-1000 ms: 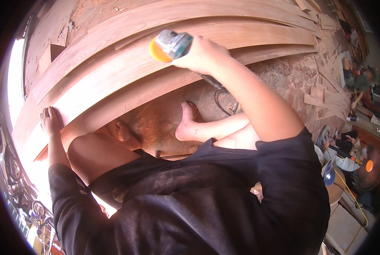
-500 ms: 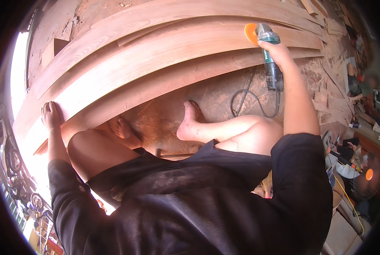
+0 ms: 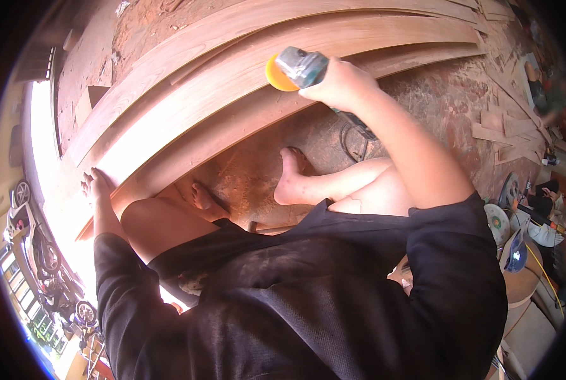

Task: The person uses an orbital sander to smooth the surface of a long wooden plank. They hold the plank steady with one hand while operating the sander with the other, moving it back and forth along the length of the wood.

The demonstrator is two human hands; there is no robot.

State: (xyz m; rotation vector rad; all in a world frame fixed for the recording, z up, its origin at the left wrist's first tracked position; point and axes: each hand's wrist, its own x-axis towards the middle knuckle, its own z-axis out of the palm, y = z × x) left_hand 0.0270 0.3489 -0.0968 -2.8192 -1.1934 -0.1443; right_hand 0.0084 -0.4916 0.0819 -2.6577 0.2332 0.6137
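The middle board [image 3: 226, 88], pale and long, lies ahead of the seated worker, its long axis running from between eight and nine o'clock up to between two and three; twelve is taken as straight ahead of the worker. From where I stand, its curve appears bowed toward twelve. A far board [image 3: 188, 47] lies just beyond it on the twelve o'clock side, and a near board [image 3: 213, 140] on the six o'clock side, all roughly in line. The right hand [image 3: 343, 85] is closed around an angle grinder [image 3: 303, 67] and is the nearer hand to the board's middle stretch, which extends from it toward nine o'clock. The grinder's yellow disc [image 3: 276, 73] sits at the nine-to-ten o'clock side of that hand, over the middle board's near edge; contact between disc and wood cannot be confirmed. The tool's body trails toward four o'clock, where a dark cord [image 3: 351, 145] loops on the floor [image 3: 251, 161]. The left hand [image 3: 97, 189] rests at the boards' eight o'clock end, fingers extended; glare there prevents telling whether it clasps an edge or merely lies on the wood. The two hands are well apart, with the board's left half between them. Further out, toward two to three o'clock, flat wood offcuts [image 3: 508, 130] lie in a loose heap.
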